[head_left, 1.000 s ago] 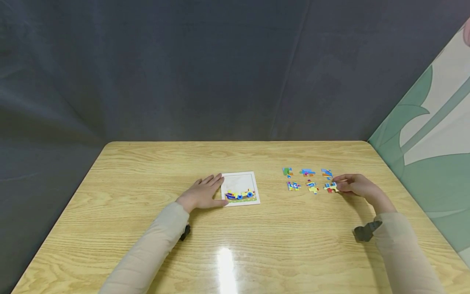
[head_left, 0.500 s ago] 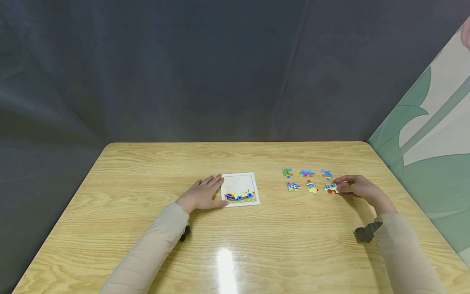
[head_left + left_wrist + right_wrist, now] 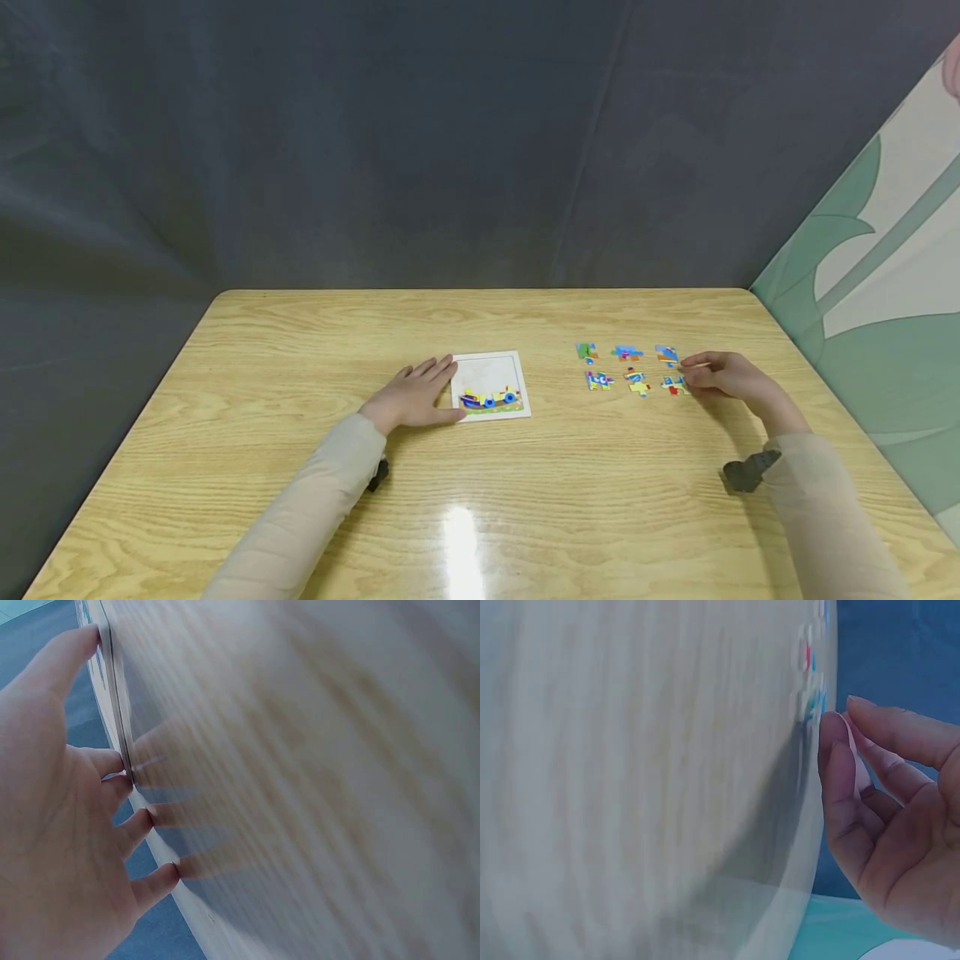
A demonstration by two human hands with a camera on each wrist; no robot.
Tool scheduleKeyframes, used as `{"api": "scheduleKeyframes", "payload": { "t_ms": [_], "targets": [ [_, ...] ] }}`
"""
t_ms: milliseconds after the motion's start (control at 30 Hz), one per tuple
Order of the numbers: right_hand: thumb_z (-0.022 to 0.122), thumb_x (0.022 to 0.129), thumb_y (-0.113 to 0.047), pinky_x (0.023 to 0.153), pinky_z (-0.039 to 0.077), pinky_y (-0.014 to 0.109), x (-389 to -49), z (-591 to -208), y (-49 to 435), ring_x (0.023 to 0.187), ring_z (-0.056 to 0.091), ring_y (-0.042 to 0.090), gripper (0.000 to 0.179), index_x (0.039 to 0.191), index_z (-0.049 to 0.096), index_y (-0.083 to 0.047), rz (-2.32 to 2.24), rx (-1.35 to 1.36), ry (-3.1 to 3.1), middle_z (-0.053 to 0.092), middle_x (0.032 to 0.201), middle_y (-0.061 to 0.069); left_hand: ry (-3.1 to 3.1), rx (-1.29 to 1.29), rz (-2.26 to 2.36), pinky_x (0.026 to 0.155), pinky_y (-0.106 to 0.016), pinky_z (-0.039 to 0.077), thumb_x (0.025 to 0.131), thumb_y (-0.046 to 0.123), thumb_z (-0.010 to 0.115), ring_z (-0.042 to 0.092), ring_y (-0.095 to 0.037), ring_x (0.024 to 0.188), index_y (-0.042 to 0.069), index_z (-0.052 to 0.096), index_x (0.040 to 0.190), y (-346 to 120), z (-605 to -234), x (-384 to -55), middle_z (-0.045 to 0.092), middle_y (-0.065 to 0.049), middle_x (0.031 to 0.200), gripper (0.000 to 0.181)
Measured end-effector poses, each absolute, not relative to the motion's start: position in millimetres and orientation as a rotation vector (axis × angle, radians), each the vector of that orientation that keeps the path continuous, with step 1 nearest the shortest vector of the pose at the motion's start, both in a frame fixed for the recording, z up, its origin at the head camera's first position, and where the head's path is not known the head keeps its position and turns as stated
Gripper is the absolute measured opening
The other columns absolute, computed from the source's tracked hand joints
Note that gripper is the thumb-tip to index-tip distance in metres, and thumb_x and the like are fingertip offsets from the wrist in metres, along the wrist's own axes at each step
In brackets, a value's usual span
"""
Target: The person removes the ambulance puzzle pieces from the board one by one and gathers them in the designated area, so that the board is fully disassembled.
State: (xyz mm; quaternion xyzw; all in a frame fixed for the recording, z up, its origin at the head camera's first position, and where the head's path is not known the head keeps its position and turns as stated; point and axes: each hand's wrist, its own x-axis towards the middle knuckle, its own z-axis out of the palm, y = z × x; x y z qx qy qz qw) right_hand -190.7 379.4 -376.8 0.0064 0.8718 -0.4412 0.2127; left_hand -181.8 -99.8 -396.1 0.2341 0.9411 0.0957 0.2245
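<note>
My left hand (image 3: 411,400) lies with fingers spread at the left edge of a white square puzzle board (image 3: 486,367). Along the board's bottom, assembled pieces (image 3: 491,402) show a colourful vehicle picture. In the left wrist view, thumb and fingertips of the left hand (image 3: 67,802) meet the board and table edge-on. On the right, my right hand (image 3: 727,379) pinches a thin pale puzzle piece (image 3: 861,769) between thumb and curled fingers, mostly hidden by them. Just left of those fingertips lies a blue, white and red puzzle piece (image 3: 672,385).
Several other loose pieces lie in two rows, among them a green one (image 3: 587,351), an orange-blue one (image 3: 667,355) and a yellow one (image 3: 638,383). The wooden table (image 3: 555,500) ends at a dark curtain (image 3: 480,150) behind and a leaf-patterned panel (image 3: 892,358) at right.
My right fingertips have shifted slightly, and less yellow shows beside the blue, white and red piece. The left hand and board have stayed in place.
</note>
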Motion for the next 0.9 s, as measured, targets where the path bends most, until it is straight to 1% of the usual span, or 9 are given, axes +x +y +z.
{"api": "scheduleKeyframes", "payload": {
  "t_ms": [167, 333, 533, 767, 900],
  "targets": [
    [0.054, 0.097, -0.011, 0.075, 0.054, 0.016, -193, -370, 363, 0.079, 0.059, -0.008, 0.050, 0.134, 0.038, 0.017, -1.206, -0.012, 2.498, 0.060, 0.091, -0.012, 2.593, 0.642, 0.270, 0.122, -0.051, 0.009, 0.093, 0.062, 0.043, 0.005, -0.025, 0.151, 0.017, 0.007, 0.155, -99, -396, -182, 0.000, 0.001, 0.163, 0.085],
    [0.057, 0.095, -0.013, 0.073, 0.054, 0.023, -195, -363, 338, 0.078, 0.060, 0.000, 0.047, 0.132, 0.044, 0.014, -1.188, -0.069, 2.573, 0.059, 0.092, -0.005, 2.591, 0.641, 0.271, 0.122, -0.052, 0.008, 0.093, 0.063, 0.042, 0.005, -0.025, 0.151, 0.018, 0.007, 0.155, -98, -396, -182, 0.000, 0.002, 0.163, 0.085],
    [0.056, 0.095, -0.010, 0.075, 0.056, 0.028, -196, -358, 305, 0.081, 0.062, 0.003, 0.042, 0.131, 0.048, 0.011, -1.200, -0.144, 2.596, 0.062, 0.097, 0.004, 2.593, 0.656, 0.264, 0.122, -0.052, 0.009, 0.093, 0.063, 0.042, 0.005, -0.026, 0.151, 0.017, 0.007, 0.155, -97, -395, -183, 0.000, 0.001, 0.163, 0.085],
    [0.057, 0.095, -0.012, 0.077, 0.054, 0.029, -195, -358, 265, 0.083, 0.058, 0.004, 0.038, 0.127, 0.053, 0.008, -1.236, -0.258, 2.564, 0.062, 0.101, 0.009, 2.584, 0.650, 0.263, 0.123, -0.052, 0.008, 0.093, 0.063, 0.042, 0.004, -0.025, 0.151, 0.017, 0.006, 0.155, -97, -395, -184, -0.001, 0.002, 0.163, 0.085],
    [0.057, 0.094, -0.010, 0.076, 0.053, 0.030, -194, -357, 244, 0.085, 0.061, 0.011, 0.036, 0.126, 0.054, 0.007, -1.238, -0.303, 2.537, 0.062, 0.102, 0.013, 2.578, 0.645, 0.239, 0.123, -0.051, 0.008, 0.092, 0.064, 0.043, 0.003, -0.025, 0.151, 0.017, 0.005, 0.155, -97, -396, -184, -0.002, 0.002, 0.163, 0.088]
  ]
}}
